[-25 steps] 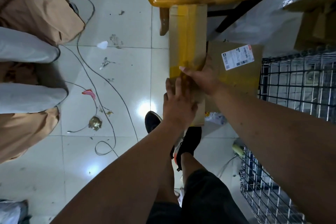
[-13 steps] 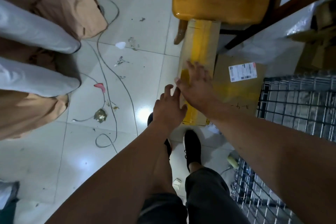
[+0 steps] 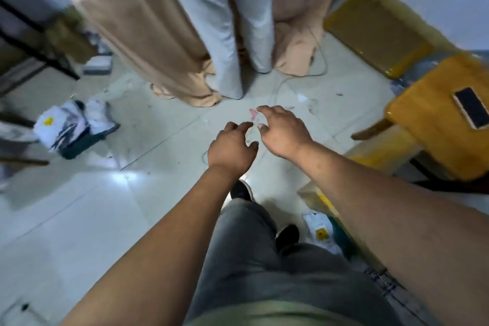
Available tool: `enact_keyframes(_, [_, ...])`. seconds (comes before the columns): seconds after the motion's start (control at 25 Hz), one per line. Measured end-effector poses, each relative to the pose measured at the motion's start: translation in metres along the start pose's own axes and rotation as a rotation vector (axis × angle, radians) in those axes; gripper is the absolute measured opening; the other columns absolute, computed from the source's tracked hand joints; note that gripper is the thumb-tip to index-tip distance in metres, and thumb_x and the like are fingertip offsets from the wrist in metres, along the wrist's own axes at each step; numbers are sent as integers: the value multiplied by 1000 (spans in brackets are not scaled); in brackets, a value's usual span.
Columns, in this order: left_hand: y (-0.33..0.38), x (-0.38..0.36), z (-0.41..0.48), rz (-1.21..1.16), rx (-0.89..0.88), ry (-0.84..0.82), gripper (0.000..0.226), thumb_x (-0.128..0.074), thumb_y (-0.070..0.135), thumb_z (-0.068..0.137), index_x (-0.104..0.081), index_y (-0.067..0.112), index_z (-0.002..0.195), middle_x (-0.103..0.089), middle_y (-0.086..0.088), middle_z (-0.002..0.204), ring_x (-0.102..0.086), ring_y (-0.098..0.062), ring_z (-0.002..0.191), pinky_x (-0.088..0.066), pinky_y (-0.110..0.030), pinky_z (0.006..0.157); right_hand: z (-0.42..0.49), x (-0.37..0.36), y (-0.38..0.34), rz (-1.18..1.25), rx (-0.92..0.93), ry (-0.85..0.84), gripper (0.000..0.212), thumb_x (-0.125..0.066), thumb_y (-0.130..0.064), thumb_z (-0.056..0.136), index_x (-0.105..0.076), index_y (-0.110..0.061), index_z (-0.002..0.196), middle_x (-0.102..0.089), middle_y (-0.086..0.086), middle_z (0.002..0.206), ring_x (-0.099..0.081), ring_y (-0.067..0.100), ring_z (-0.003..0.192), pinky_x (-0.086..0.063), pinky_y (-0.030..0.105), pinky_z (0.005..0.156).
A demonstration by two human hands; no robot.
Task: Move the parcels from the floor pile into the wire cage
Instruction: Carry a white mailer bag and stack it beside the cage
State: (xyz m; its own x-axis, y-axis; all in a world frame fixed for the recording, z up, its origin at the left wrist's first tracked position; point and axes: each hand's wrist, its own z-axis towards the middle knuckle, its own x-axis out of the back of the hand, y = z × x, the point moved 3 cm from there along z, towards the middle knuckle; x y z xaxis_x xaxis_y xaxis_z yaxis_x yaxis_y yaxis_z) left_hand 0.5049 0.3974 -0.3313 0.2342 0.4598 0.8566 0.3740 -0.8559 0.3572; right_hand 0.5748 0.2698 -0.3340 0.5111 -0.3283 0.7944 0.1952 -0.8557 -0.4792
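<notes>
Pale glazed floor tiles (image 3: 79, 206) fill most of the head view, which is smeared at the edges. Both bare arms stretch out over open floor. The left hand (image 3: 232, 151) and right hand (image 3: 284, 132) hang near each other without touching, each grip slack, fingers loosely spread and holding nothing. I judge this a moment between parcels, with the hands kept free for the next pick. A yellow-taped cardboard parcel (image 3: 370, 156) lies on the floor partly under a wooden stool (image 3: 423, 127), just right of the right forearm, so it looks the handiest candidate. A phone (image 3: 471, 111) rests on the stool seat, probably parked clear of the work. White poly-bag parcels (image 3: 68, 127) sit heaped at the left, well apart from both hands. A scrap of wire mesh (image 3: 383, 282), possibly the cage, shows blurred beside the right forearm.
</notes>
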Motion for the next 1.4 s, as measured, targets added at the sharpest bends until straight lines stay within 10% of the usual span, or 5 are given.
enact_keyframes(0.8, [-364,221,-162,-178,638,178,52,-59,48,95,-53,36,145,-56,1,137,-59,-24,123,-50,-39,100,21,-98,-444,-543,540,-467,73,-62,-41,88,-34,-32,154,-47,9,147,-50,33,133,-47,43,106])
enact_keyframes(1.4, [-545,333,-60,-258,831,159,51,-54,47,98,-50,34,148,-55,-1,136,-59,-26,122,-50,-39,98,205,-152,-663,-724,770,-575,73,-59,-44,94,-26,-28,158,-41,12,150,-47,35,134,-46,44,105])
